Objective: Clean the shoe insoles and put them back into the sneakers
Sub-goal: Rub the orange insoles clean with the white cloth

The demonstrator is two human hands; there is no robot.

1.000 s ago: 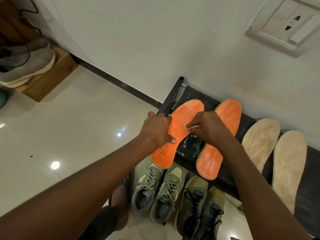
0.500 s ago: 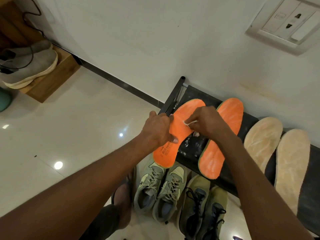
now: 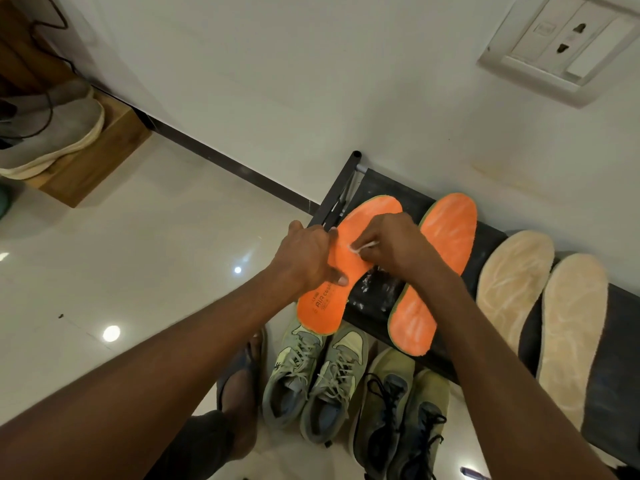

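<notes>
Left hand (image 3: 306,258) grips left orange insole (image 3: 332,292) by its edge, thumb pressed on top near printed heel. Right hand (image 3: 391,244) pinches small white swab (image 3: 362,247), tip touching same insole at mid-length. Insole lies on black rack (image 3: 381,296), heel overhanging front edge. Second orange insole (image 3: 446,233) just beside, two beige insoles (image 3: 512,282) further right on rack. Grey-green sneakers (image 3: 311,375) and olive sneakers (image 3: 398,410) on floor (image 3: 138,271) below rack. Grey shoe (image 3: 48,133) on wooden box, far left.
</notes>
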